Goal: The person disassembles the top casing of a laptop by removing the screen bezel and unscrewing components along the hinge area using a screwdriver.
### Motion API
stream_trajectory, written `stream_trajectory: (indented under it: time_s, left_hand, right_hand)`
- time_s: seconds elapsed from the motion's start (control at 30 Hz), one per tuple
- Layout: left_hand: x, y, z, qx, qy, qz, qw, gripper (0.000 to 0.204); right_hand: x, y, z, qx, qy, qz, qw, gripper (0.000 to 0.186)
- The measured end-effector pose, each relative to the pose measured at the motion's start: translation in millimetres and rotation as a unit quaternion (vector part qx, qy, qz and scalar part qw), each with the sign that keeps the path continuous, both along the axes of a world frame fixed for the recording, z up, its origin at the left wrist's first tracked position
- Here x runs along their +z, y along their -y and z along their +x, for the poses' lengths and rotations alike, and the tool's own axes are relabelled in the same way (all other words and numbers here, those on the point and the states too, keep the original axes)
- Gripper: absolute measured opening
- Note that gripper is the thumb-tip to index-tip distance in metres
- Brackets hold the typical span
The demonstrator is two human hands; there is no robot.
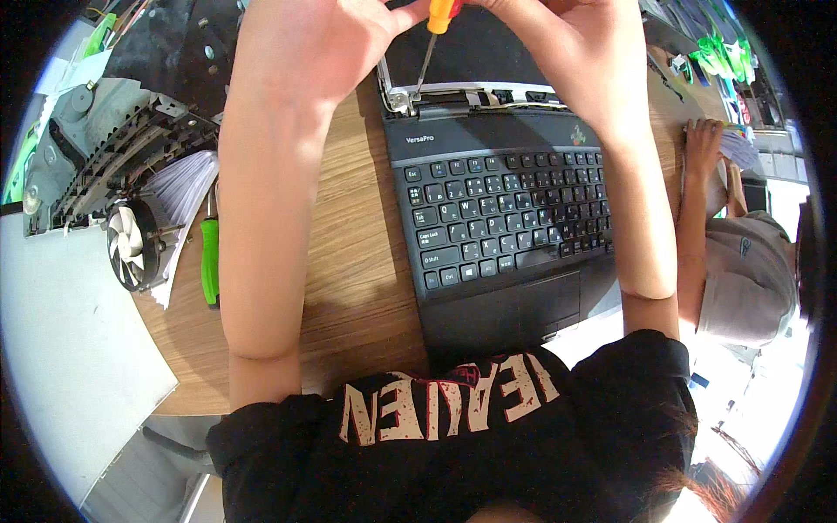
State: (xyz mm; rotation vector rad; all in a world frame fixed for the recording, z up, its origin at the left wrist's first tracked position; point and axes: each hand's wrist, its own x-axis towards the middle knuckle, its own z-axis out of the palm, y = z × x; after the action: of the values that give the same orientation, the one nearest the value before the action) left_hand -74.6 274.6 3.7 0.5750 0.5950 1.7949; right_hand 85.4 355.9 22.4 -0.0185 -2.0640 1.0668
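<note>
At the upper edge, my left hand (340, 39) and my right hand (575, 52) come together at a screwdriver (440, 16) with a yellow and red handle. Both thumbs reach the handle and look closed on it; most of the other fingers are cut off by the picture's edge. Its thin metal shaft slants down to the left hinge (401, 102) of an opened black laptop (488, 309). Cables and bare parts show along the exposed strip below the dark screen panel (497, 61). My right forearm covers part of the keyboard's right side.
On the left lie a small fan (131, 244), a stack of papers (185, 187), a green-handled tool (210, 261) and a dark machine part (113, 157). A white board (74, 349) overlaps the wooden table (357, 288). At right, another person's hand (703, 144) is near papers.
</note>
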Motion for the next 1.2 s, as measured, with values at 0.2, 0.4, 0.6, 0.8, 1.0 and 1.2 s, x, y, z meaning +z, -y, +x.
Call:
stream_trajectory:
  time_s: [0.2, 0.4, 0.6, 0.8, 1.0, 1.2]
  left_hand:
    - [6.4, 6.8, 6.4, -0.074, -0.069, 0.077, 0.992, 0.027]
    - [10.6, 0.0, 7.7, 0.004, -0.108, 0.038, 0.993, 0.029]
    - [12.6, 0.5, 3.9, -0.049, -0.077, 0.037, 0.995, 0.028]
    - [13.6, -0.6, 3.7, -0.041, -0.12, 0.051, 0.991, 0.027]
    - [17.4, -3.4, 13.6, 0.03, -0.102, -0.066, 0.992, 0.026]
    - [13.2, -2.0, 14.1, -0.031, -0.094, -0.016, 0.995, 0.024]
  right_hand:
    - [16.0, -4.5, 1.4, -0.02, 0.097, 0.03, 0.995, 0.014]
    - [41.8, 14.5, 5.6, -0.09, 0.135, 0.182, 0.97, 0.011]
    - [39.8, 22.6, -3.1, -0.138, 0.085, 0.164, 0.973, 0.019]
    - [46.6, 9.5, 11.9, -0.041, 0.134, 0.087, 0.986, 0.015]
    - [47.2, 11.6, 15.5, -0.06, 0.113, 0.123, 0.984, 0.015]
    - [39.9, 3.9, 29.6, 0.058, 0.146, -0.04, 0.987, 0.023]
